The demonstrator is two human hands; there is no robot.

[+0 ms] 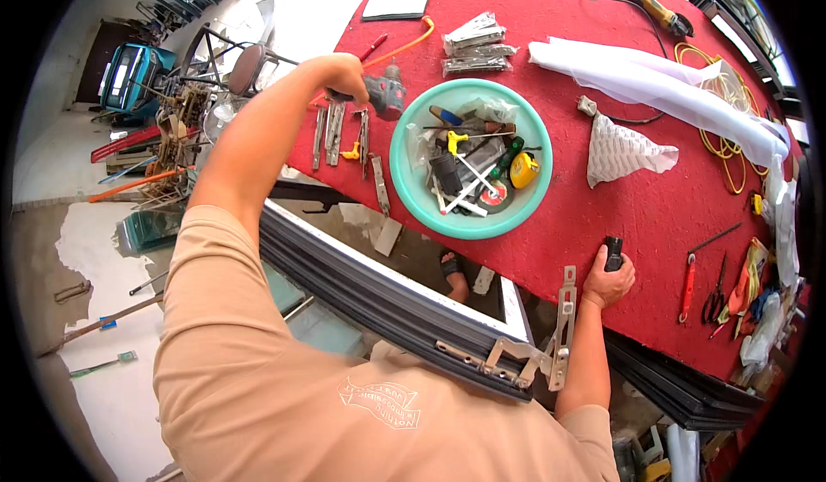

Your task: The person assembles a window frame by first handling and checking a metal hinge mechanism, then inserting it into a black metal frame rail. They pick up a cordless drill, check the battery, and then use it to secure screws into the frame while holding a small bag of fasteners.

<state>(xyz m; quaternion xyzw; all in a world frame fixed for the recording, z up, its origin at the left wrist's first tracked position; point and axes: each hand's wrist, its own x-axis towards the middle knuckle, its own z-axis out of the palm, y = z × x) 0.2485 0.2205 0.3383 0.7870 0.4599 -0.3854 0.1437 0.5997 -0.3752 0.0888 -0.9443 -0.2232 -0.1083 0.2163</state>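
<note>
My left hand point(346, 75) reaches over the far left of the red-covered table point(533, 220), closed round a grey and red cordless drill point(385, 95). The drill is beside the rim of a mint-green basin point(402, 181). Inside the basin are a yellow tape measure point(524, 171), a green-handled screwdriver point(509, 155), a yellow-handled tool point(456, 141) and other tools. My right hand point(609, 282) rests at the table's near edge, its fingers wrapped round a short black piece point(613, 254) whose kind I cannot make out. A metal hinge arm point(563, 327) stands up from the dark frame beside my right forearm.
A dark window frame point(370, 297) lies between me and the table. Metal strips point(334, 134) and bagged hardware point(477, 45) lie near the basin. White sheeting point(654, 86), an angle grinder point(654, 9), a paper-wrapped bundle point(626, 151) and scissors point(715, 297) are to the right.
</note>
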